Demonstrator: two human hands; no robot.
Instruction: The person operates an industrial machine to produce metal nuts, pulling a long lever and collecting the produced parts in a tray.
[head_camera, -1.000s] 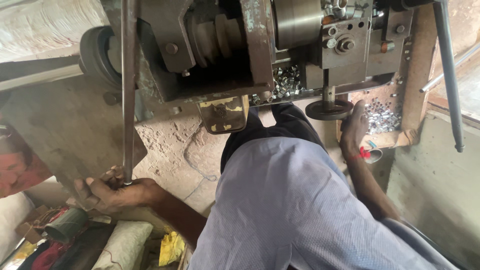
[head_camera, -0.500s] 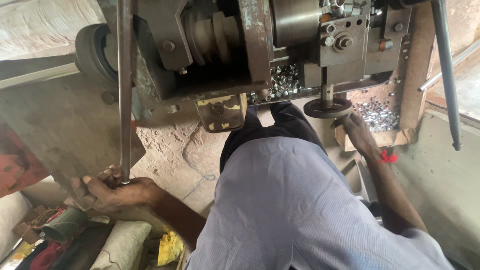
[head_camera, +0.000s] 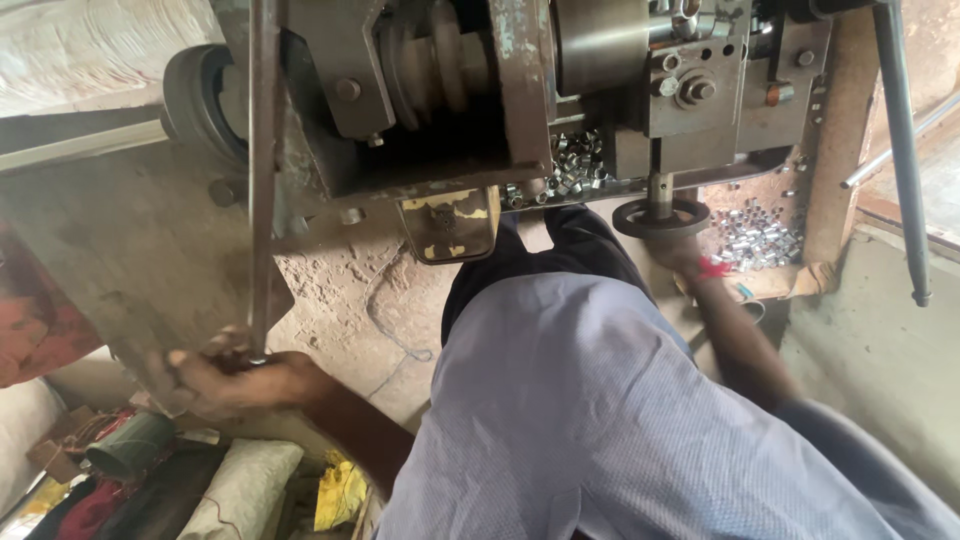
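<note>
The left hand (head_camera: 225, 375) is closed around the lower end of a long flat steel lever bar (head_camera: 263, 170) rising against the grey, pitted machine frame (head_camera: 440, 110). The step in hand appears to be working the lever and handwheel together (judged from hand positions). The right hand (head_camera: 678, 255) rests under the round black handwheel (head_camera: 660, 217); its grip cannot be told. Small bright metal sleeves (head_camera: 755, 238) lie heaped beside it.

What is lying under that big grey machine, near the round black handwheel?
Small shiny metal rings lie heaped in a tray beside the handwheel, more under the machine body. The right hand reaches below the wheel; its fingers are hidden.
</note>
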